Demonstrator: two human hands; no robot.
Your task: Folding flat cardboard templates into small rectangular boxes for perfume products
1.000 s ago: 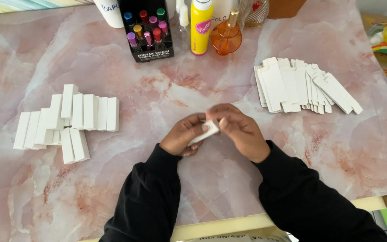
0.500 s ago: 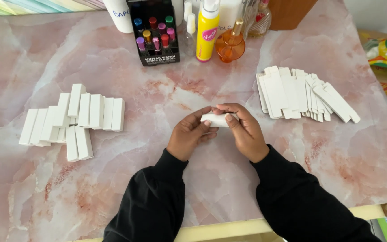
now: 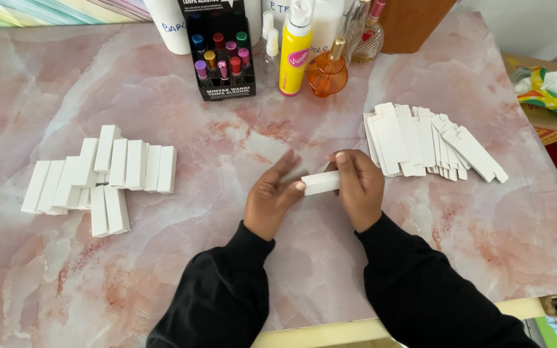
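Observation:
A small white folded box (image 3: 321, 182) is held above the pink marble table (image 3: 240, 148). My right hand (image 3: 358, 189) grips its right end. My left hand (image 3: 272, 195) has its fingers spread, and one fingertip touches the box's left end. On the left lies a group of several finished white boxes (image 3: 101, 175), side by side. On the right is a fanned stack of flat white box blanks (image 3: 428, 142), just beyond my right hand. Black sleeves cover both my arms.
At the table's far edge stand a black display box of small coloured vials (image 3: 222, 55), a yellow spray bottle (image 3: 295, 51), an orange round bottle (image 3: 328, 72), a clear perfume bottle (image 3: 369, 35) and white containers. Cardboard and bags (image 3: 552, 90) lie off the right edge.
The box has gone from a half-folded piece between both hands to a closed straight box. My left hand has opened and now only touches its end.

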